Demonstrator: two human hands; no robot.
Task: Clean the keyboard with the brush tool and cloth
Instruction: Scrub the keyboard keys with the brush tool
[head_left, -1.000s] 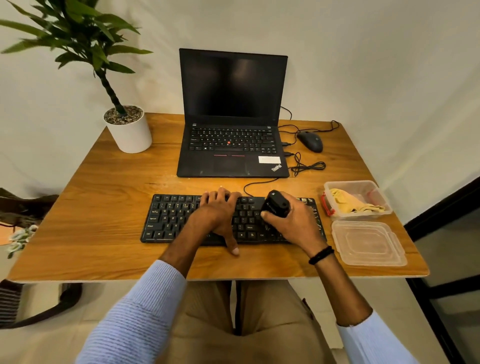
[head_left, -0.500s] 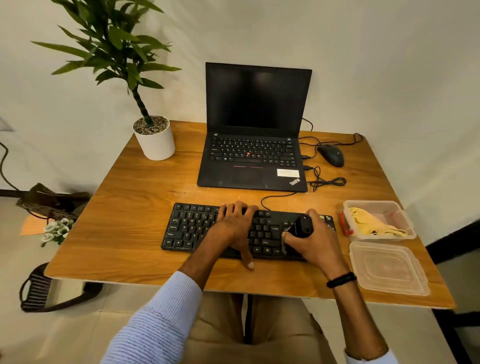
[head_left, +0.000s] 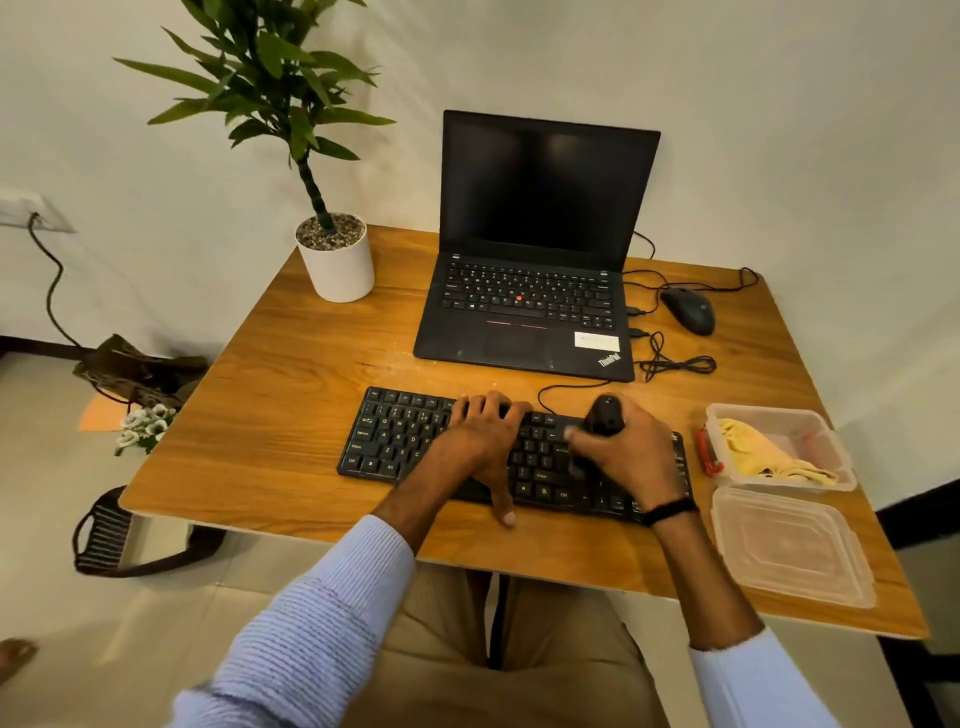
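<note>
A black wired keyboard (head_left: 400, 441) lies near the front of the wooden desk (head_left: 291, 395). My left hand (head_left: 480, 436) rests flat on its middle keys, fingers spread, thumb over the front edge. My right hand (head_left: 628, 452) is closed around the black brush tool (head_left: 605, 413) and holds it upright over the keyboard's right half; its bristle end is hidden by my fingers. A yellow cloth (head_left: 763, 449) lies crumpled in a clear plastic container (head_left: 826, 436) to the right of the keyboard.
A black laptop (head_left: 530, 312) stands open behind the keyboard, with a mouse (head_left: 688, 309) and coiled cables to its right. The container's lid (head_left: 789, 545) lies at the front right edge. A potted plant (head_left: 337, 260) stands at the back left corner.
The view has swung left and down, so the desk sits further right in the frame. My right hand with the brush tool has shifted slightly on the keyboard's right half. The left hand stays put.
</note>
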